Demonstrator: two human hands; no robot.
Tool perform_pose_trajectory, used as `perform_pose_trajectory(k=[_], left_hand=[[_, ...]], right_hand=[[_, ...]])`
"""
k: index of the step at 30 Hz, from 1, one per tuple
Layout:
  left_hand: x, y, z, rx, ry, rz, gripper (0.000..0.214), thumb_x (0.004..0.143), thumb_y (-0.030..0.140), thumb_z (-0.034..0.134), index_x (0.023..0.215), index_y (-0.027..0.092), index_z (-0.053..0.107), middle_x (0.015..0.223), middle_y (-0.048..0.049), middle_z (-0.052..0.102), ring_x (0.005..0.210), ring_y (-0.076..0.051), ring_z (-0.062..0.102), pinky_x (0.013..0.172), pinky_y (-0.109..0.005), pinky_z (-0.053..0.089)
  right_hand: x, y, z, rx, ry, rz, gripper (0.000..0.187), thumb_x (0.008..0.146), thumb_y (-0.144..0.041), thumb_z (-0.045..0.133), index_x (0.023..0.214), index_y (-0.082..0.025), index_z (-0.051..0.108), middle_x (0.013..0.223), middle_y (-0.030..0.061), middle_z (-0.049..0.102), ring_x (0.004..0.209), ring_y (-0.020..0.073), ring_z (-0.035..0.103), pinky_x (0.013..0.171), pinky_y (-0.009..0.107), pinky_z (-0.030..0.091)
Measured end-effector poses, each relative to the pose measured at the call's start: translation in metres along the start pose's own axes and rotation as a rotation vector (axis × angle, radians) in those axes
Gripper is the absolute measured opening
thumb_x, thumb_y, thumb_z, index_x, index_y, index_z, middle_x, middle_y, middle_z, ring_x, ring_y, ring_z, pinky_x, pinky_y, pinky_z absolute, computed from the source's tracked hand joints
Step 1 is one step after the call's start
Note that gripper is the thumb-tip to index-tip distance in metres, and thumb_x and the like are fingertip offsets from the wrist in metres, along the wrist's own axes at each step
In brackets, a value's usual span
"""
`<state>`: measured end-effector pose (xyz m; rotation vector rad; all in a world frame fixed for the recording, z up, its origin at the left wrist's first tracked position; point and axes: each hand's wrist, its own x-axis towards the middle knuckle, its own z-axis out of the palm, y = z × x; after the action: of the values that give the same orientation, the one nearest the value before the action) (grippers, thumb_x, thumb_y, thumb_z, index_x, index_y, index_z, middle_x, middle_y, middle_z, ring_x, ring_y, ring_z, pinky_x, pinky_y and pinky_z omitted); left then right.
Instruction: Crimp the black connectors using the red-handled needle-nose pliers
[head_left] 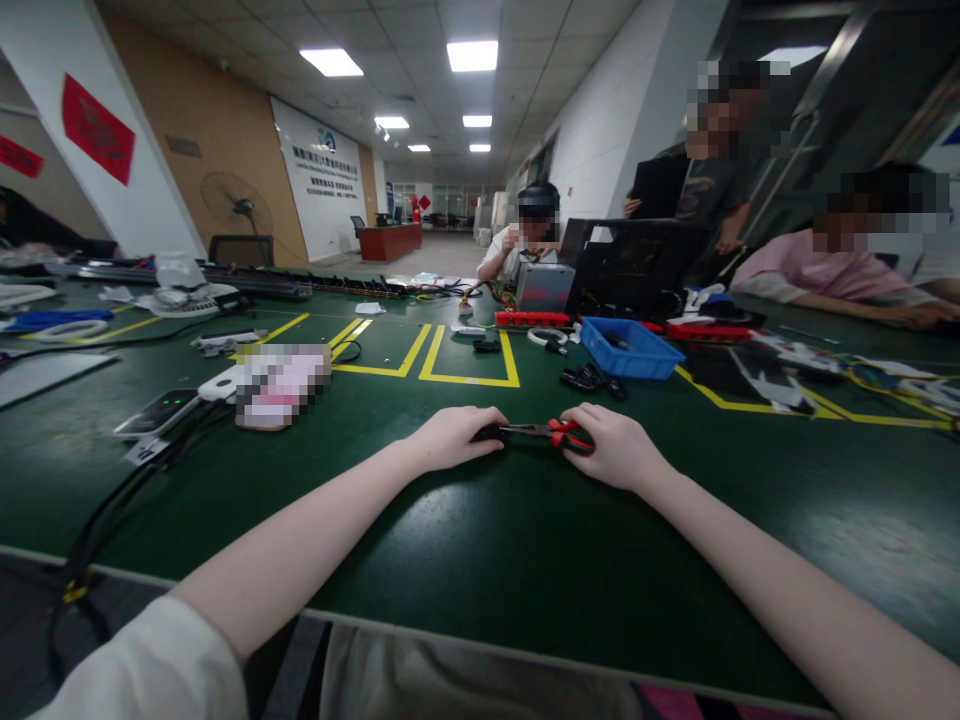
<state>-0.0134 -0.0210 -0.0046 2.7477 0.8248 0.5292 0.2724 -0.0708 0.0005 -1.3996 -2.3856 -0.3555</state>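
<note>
The left hand [463, 437] pinches a small dark part [490, 433] over the bench [442, 560]. To its right, pliers [541, 431] point at the part; the right hand [611, 446] grips their handles. Apparent step: applying pliers to part. Next move calls for steady holds.

Green table [465, 560], yellow tape lines [472, 381], blue bin [645, 366]

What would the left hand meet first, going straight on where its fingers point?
Probably the pliers in the right hand: their nose lies directly ahead of the left hand and the small dark piece it pinches. Exact depth there is unclear.
</note>
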Motion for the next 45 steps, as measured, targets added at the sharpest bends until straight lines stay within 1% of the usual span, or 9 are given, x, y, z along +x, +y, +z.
perform_pose_trajectory(k=[7,13,19,24,41,45], left_hand=[[0.0011,0.0002,0.0008,0.02,-0.01,0.012,0.031,0.093,0.034,0.059,0.121,0.023,0.054,0.113,-0.0054,0.066,0.103,-0.022,0.064,0.085,-0.033,0.05],[0.0007,0.0014,0.0007,0.023,-0.001,0.019,0.028,0.096,0.036,0.055,0.121,0.023,0.055,0.109,-0.0058,0.066,0.1,-0.022,0.064,0.083,-0.033,0.05],[0.0014,0.0021,0.0006,0.039,-0.002,0.014,0.027,0.098,0.037,0.052,0.12,0.022,0.055,0.1,-0.0054,0.066,0.092,-0.022,0.064,0.078,-0.032,0.049],[0.001,0.0019,0.0007,0.034,-0.007,0.011,0.027,0.099,0.037,0.049,0.121,0.022,0.055,0.099,-0.0053,0.066,0.092,-0.021,0.064,0.077,-0.031,0.049],[0.0015,0.0016,0.0002,0.028,-0.018,0.017,0.03,0.096,0.036,0.055,0.123,0.023,0.055,0.106,-0.0054,0.066,0.097,-0.021,0.064,0.082,-0.032,0.05],[0.0016,0.0017,-0.0001,0.029,-0.015,0.02,0.03,0.097,0.037,0.053,0.123,0.023,0.055,0.105,-0.0058,0.066,0.096,-0.021,0.064,0.081,-0.032,0.05]], right_hand=[[0.0012,-0.001,0.0007,-0.008,0.003,-0.012,0.027,0.078,-0.032,0.062,0.103,-0.02,0.062,0.099,0.0075,0.068,0.085,0.0212,0.064,0.071,0.032,0.05],[0.0014,-0.0017,0.0,-0.008,0.004,-0.008,0.027,0.079,-0.032,0.062,0.103,-0.019,0.062,0.099,0.0076,0.068,0.085,0.021,0.064,0.072,0.032,0.049],[0.0012,-0.0023,-0.0005,-0.002,0.004,-0.002,0.026,0.079,-0.032,0.061,0.102,-0.02,0.062,0.099,0.0072,0.068,0.084,0.0206,0.063,0.071,0.032,0.049],[0.001,-0.0023,-0.0005,0.003,-0.001,0.002,0.026,0.079,-0.031,0.062,0.102,-0.02,0.062,0.1,0.0071,0.068,0.085,0.0206,0.064,0.072,0.032,0.049],[0.0018,-0.0033,-0.0047,0.002,-0.007,-0.005,0.028,0.079,-0.033,0.061,0.104,-0.021,0.062,0.099,0.0073,0.068,0.085,0.022,0.064,0.073,0.035,0.05],[0.0017,-0.0026,-0.0039,0.008,-0.011,-0.003,0.029,0.079,-0.032,0.062,0.105,-0.021,0.062,0.101,0.0072,0.068,0.086,0.0217,0.064,0.073,0.034,0.05]])
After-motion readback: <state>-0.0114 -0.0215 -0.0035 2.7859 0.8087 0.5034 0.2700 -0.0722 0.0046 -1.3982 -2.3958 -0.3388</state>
